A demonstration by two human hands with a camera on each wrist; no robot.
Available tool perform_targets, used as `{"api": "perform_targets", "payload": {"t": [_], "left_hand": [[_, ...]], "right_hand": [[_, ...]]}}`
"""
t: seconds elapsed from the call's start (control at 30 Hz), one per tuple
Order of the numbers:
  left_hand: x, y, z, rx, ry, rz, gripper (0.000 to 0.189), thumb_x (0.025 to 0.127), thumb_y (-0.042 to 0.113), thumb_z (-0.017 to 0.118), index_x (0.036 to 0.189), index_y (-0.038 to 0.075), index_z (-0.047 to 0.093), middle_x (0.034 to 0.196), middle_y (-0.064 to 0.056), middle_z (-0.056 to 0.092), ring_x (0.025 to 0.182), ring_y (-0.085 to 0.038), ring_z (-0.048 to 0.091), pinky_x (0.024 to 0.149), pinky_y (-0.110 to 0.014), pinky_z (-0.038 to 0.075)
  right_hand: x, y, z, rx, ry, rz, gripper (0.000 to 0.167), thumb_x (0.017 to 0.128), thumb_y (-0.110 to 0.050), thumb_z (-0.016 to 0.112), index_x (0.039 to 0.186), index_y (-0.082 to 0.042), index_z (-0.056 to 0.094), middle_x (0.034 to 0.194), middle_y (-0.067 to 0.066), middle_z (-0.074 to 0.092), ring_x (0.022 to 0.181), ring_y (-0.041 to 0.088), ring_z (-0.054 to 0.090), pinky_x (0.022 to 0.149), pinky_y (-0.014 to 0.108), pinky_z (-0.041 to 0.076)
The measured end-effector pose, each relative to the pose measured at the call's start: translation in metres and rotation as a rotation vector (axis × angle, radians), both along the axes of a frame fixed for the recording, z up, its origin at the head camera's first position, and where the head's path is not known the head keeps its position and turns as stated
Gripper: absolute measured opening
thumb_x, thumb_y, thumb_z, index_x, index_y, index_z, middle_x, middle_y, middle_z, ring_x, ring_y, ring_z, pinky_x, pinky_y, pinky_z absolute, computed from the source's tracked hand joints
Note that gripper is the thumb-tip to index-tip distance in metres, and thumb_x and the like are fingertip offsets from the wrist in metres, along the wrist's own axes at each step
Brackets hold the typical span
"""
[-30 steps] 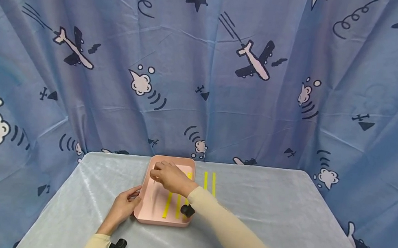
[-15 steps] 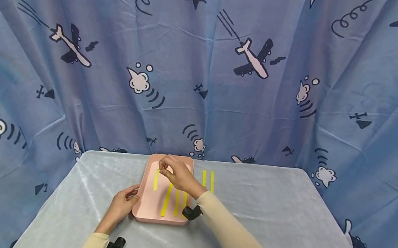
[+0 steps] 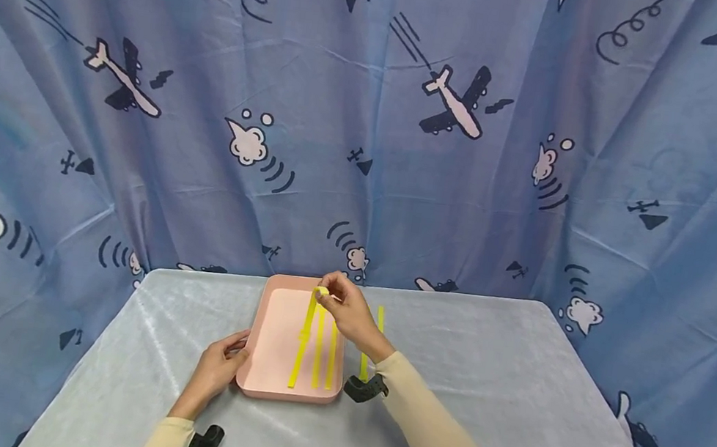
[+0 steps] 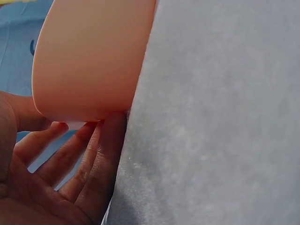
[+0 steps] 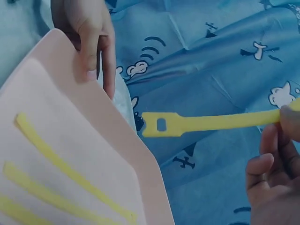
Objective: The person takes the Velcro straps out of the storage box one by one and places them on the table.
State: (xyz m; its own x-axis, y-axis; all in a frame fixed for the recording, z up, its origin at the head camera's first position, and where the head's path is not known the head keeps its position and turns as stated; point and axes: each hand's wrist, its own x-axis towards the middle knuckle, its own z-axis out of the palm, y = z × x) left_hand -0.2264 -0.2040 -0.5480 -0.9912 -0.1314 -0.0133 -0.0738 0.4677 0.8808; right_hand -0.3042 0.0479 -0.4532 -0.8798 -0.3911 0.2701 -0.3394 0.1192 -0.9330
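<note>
My right hand [image 3: 353, 316] pinches one end of a yellow hook-and-loop cable tie [image 5: 220, 123] above the back right of a pink tray [image 3: 270, 361]. The tie's slotted head is at its free end, which hangs down over the tray in the head view. Several more yellow cable ties [image 5: 70, 171] lie lengthwise in the tray, side by side toward its right. At the tray's left side, my left hand [image 3: 216, 369] holds the edge, thumb over the rim and fingers [image 4: 77, 183] against the outer wall.
The tray rests on a table [image 3: 476, 414] under a pale grey cloth. To its right lie two further yellow ties, one strip [image 3: 381, 318] partly behind my right wrist. A blue patterned curtain [image 3: 468, 192] hangs behind the table's back edge.
My right hand has moved right across the tray, bringing the pinched tie from the left part toward the back right. My left hand stays at the tray's edge.
</note>
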Motion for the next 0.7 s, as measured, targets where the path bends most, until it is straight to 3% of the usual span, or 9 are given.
{"api": "perform_targets", "payload": {"t": [0.17,0.37,0.7], "left_hand": [[0.001,0.0,0.004,0.016,-0.008,-0.007,0.045,0.096,0.011,0.059,0.141,0.006,0.054,0.125,-0.023,0.064,0.102,-0.027,0.067,0.073,-0.024,0.051],[0.002,0.0,0.004,0.017,-0.006,-0.01,0.045,0.096,0.011,0.059,0.141,0.006,0.054,0.125,-0.023,0.064,0.103,-0.027,0.067,0.073,-0.023,0.051],[0.002,-0.001,0.003,0.02,-0.017,-0.013,0.045,0.097,0.012,0.059,0.142,0.007,0.053,0.128,-0.023,0.063,0.107,-0.03,0.066,0.076,-0.025,0.052]], "right_hand": [[0.001,0.017,-0.001,-0.061,-0.128,-0.069,0.012,0.097,-0.005,0.058,0.107,-0.002,0.053,0.094,0.002,0.059,0.084,0.016,0.055,0.071,0.025,0.046],[0.003,0.033,-0.013,-0.128,-0.141,-0.108,0.013,0.098,-0.008,0.057,0.106,-0.001,0.051,0.09,0.005,0.056,0.08,0.021,0.053,0.067,0.024,0.043],[0.007,0.056,-0.024,-0.123,-0.193,-0.177,0.015,0.099,-0.008,0.057,0.111,-0.001,0.052,0.089,0.005,0.057,0.077,0.017,0.055,0.066,0.026,0.045]]}}
